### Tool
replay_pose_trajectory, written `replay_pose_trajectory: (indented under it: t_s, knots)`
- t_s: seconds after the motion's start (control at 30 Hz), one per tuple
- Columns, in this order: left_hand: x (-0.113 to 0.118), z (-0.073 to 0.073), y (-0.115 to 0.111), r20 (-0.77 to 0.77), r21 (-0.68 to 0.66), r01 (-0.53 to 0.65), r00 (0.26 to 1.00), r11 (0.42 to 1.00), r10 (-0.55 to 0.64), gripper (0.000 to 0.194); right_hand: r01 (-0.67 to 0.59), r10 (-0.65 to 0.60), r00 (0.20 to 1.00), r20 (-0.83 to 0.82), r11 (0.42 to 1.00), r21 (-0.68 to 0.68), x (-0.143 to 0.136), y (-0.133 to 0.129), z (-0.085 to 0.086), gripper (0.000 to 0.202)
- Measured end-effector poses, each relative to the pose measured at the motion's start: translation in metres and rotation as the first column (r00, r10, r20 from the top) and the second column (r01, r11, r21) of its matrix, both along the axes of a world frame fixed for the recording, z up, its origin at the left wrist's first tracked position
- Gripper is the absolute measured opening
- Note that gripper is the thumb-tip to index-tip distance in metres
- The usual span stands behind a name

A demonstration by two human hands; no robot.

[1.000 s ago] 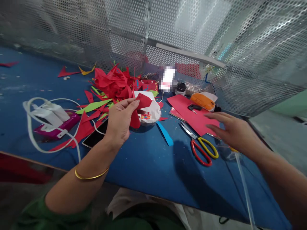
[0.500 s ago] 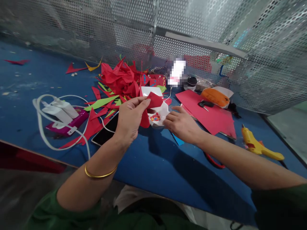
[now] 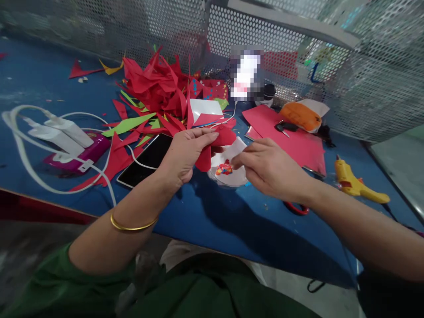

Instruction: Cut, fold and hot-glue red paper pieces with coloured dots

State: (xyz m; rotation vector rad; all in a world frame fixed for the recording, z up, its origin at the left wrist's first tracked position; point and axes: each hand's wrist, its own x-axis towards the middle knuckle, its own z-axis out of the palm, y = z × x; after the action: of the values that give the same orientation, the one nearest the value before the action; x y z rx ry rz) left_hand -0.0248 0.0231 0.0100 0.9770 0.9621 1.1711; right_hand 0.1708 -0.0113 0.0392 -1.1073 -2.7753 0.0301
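Observation:
My left hand (image 3: 183, 154) pinches a folded piece of red paper (image 3: 225, 136) between thumb and fingers, with one red flap hanging below the fingers. Just right of it is a shallow dish (image 3: 233, 182) lined with white paper, holding a small heap of red, yellow and blue bits (image 3: 224, 168). My right hand (image 3: 270, 170) is over the dish's right side, its fingers drawn together at the edge of the heap. Whatever lies between those fingertips is too small to make out.
Red paper scraps (image 3: 152, 84) are piled behind my left hand. A dark phone (image 3: 145, 159), white chargers (image 3: 62, 137) and looped cable lie left. To the right are red sheets (image 3: 294, 145), keys (image 3: 285, 127), red-handled scissors (image 3: 296, 208) and a yellow glue gun (image 3: 357, 183). A lit phone (image 3: 247, 75) stands behind.
My right fingers have gone from loosely curled beside the dish to drawn together over its heap. The red paper in my left hand has turned slightly. The whole view has shifted.

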Motion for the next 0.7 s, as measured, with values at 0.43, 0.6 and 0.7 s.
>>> replay_pose_trajectory:
  t_s: [0.43, 0.6, 0.7]
  knots:
    - [0.001, 0.003, -0.001, -0.037, -0.035, -0.034, 0.999, 0.999, 0.033, 0.012, 0.099, -0.103, 0.988, 0.113, 0.994, 0.043, -0.002, 0.007, -0.011, 0.032]
    - [0.0, 0.003, -0.001, -0.02, -0.004, -0.014, 1.0, 1.0, 0.014, 0.01, -0.01, 0.012, 0.999, 0.034, 0.998, -0.068, -0.008, 0.01, -0.014, 0.032]
    - [0.0, 0.003, -0.001, -0.021, -0.002, -0.022, 1.0, 1.0, 0.022, 0.009, 0.072, -0.071, 0.995, -0.064, 0.997, 0.027, -0.005, 0.011, -0.01, 0.027]
